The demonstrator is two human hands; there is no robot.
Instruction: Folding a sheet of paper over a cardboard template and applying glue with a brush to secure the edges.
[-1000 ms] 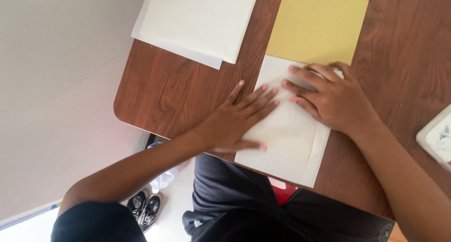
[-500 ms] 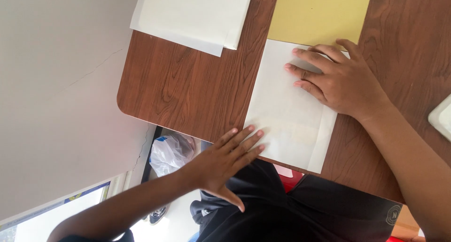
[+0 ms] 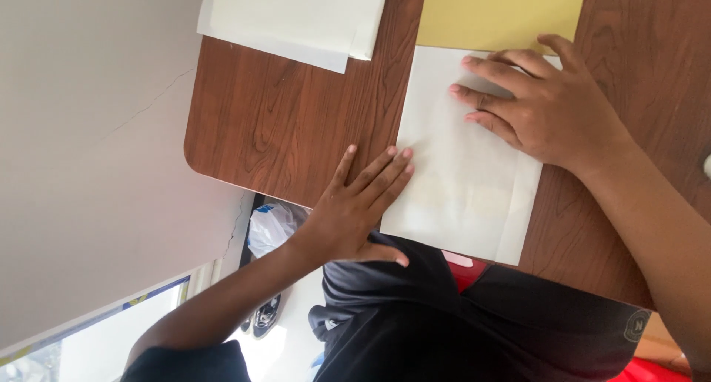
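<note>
In the head view, your right hand (image 3: 552, 104) lies flat and open, palm down, fingers spread a little, pressing the far end of the white rectangular sheet of paper (image 3: 463, 167). It grips nothing; it only pins the sheet down. Your left hand (image 3: 355, 208) is also open, fingers straight and close together, thumb stuck out toward your body. Its fingertips touch the left edge of the white sheet, while the palm rests over the near edge of the tabletop (image 3: 289, 123). Neither hand has closed on anything.

The white sheet is smooth and matte, with a faint fold line running along its right side. It lies flat near the near edge of the tabletop, its near end reaching just about to that edge in front of your dark shirt (image 3: 474, 330). Its far end touches or slightly overlaps the pale yellow rectangular sheet (image 3: 500, 15), which lies flat beyond it and runs out of the frame.

The tabletop is dark reddish-brown wood-grain laminate with a rounded corner and a thin pale rim. Toward its far left sits a stack of white paper sheets (image 3: 296, 15), edges slightly offset, well apart from both hands.
</note>
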